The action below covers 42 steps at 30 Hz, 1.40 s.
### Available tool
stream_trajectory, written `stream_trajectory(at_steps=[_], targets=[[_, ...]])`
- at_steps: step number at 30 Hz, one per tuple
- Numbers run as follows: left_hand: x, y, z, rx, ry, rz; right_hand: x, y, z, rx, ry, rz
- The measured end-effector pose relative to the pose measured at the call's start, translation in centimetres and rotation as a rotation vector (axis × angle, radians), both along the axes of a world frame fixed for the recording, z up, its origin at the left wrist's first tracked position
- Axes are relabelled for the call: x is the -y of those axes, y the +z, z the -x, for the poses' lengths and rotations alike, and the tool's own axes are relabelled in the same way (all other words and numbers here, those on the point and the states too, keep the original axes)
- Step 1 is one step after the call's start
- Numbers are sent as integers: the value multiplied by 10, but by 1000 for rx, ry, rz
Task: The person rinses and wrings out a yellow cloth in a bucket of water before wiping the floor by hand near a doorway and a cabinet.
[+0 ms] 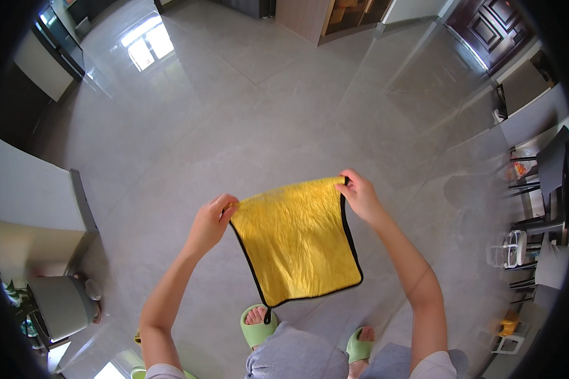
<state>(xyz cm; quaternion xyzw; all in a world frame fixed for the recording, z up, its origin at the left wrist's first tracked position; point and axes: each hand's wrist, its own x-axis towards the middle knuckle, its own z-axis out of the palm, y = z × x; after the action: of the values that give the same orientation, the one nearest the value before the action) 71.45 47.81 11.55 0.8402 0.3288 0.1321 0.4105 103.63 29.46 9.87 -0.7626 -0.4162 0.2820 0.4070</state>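
A yellow plush cleaning cloth (296, 241) with a black bound edge hangs spread out between my hands. My left hand (213, 220) pinches its upper left corner, and my right hand (358, 194) pinches the upper right one. Faint creases run down the cloth's face. From its lower left corner dangles a small black loop (267, 315), just over my foot in a green slipper (258, 327). The lower edge hangs free.
Glossy grey floor tiles (265, 118) spread around me. Dark chairs (550, 161) and a white stool (516, 248) line the right side. At lower left stands a grey planter (61, 305). A wooden cabinet (303, 19) and a dark panelled door (490, 31) are at the far side.
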Motion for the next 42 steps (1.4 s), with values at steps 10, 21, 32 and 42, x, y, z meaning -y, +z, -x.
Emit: stream_trajectory(at_steps=[10,21,32,42], targets=[[56,-91,25,-157,-266,-316,48,-80,30,574,242,66],[16,-166,13,-271,-636,-539,3,-121,56,988,952,-2],[-69,-153,194,-407,82,-646,-174,-125,275,777,965,133],[-4,-146,118,-356,910,-119,-197,-133,302,623,1040,96]])
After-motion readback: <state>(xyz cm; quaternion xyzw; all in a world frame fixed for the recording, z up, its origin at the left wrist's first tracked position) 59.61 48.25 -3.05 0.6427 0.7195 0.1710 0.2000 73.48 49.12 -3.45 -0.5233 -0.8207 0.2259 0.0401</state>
